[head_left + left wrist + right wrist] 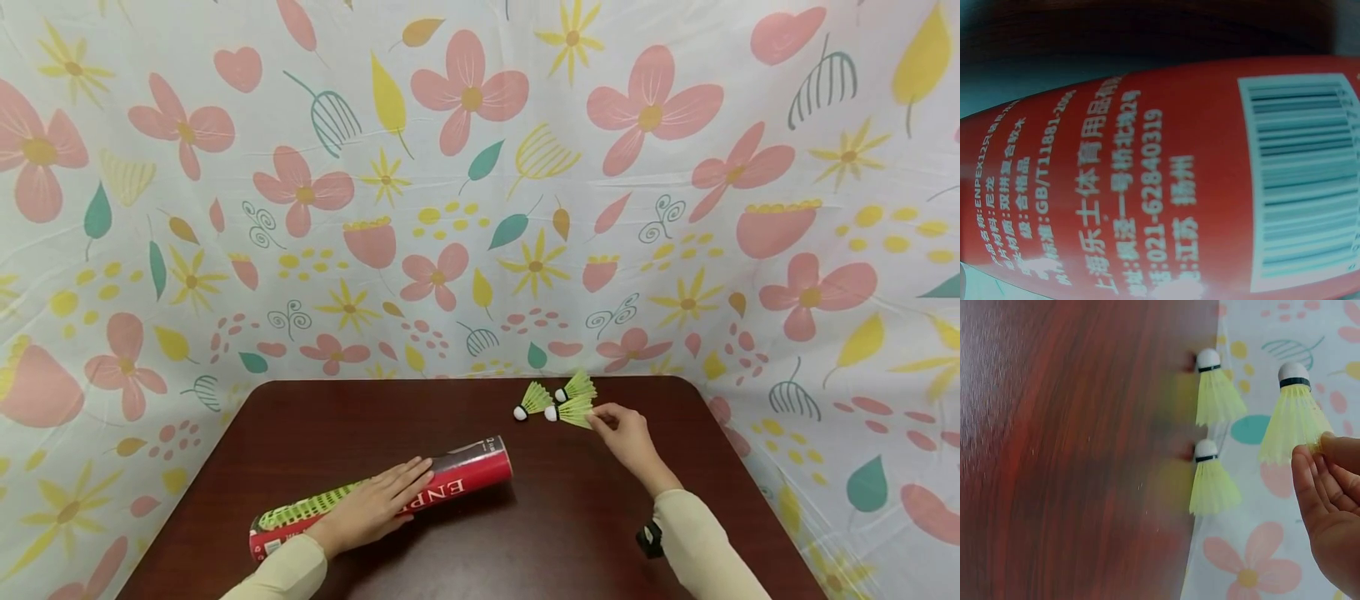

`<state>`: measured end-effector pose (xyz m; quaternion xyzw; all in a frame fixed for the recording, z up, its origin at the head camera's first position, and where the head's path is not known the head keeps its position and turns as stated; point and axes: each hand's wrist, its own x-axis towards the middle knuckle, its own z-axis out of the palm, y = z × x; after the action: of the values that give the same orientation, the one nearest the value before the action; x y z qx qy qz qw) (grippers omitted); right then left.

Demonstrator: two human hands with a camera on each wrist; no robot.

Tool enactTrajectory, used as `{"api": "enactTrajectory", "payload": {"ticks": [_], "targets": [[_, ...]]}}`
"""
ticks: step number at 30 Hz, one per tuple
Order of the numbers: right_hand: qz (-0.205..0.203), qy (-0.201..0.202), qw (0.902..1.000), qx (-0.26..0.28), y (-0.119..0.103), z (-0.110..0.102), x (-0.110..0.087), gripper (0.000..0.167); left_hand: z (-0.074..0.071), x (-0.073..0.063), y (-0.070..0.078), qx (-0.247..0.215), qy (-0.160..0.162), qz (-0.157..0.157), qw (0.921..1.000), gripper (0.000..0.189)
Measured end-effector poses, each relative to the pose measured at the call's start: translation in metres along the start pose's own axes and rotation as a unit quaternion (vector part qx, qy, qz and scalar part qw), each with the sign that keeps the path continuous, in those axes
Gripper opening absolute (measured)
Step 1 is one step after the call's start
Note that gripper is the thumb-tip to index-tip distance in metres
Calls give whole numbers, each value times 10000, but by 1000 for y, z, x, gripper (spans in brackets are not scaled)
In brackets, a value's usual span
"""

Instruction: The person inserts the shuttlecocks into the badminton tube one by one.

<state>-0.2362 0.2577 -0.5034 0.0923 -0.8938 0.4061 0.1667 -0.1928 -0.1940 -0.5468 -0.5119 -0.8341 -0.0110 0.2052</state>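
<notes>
My left hand [375, 504] rests flat on a red shuttlecock tube [472, 479], which lies aslant on its side. Its fingers are straight across the tube. Printed text and a barcode [1302, 181] fill the left wrist view. My right hand [628, 440] pinches a yellow shuttlecock [1291, 419] by the skirt's rim between thumb and fingers, its white cork pointing away from the hand. Close to it, two more yellow shuttlecocks, one on the left [535, 400] and one behind [581, 386], lie at the table's back edge.
The dark red-brown table [555, 517] has rounded back corners. A flower-printed cloth [480, 200] hangs right behind it and down both sides. A black band [649, 540] sits at the right wrist.
</notes>
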Motion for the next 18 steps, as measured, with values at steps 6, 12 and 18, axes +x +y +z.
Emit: {"api": "enactTrajectory", "payload": {"ticks": [6, 12, 18], "targets": [[-46, -221, 9996, 172, -12, 9, -5, 8, 0, 0, -1, -12, 55, 92, 9999, 89], [-172, -440, 9982, 363, -20, 17, -10, 7, 0, 1, -1, -32, 79, 100, 9999, 89], [-319, -695, 9956, 551, -26, 26, -15, 7, -2, 2, 0, 40, -10, -13, 10000, 89]]}}
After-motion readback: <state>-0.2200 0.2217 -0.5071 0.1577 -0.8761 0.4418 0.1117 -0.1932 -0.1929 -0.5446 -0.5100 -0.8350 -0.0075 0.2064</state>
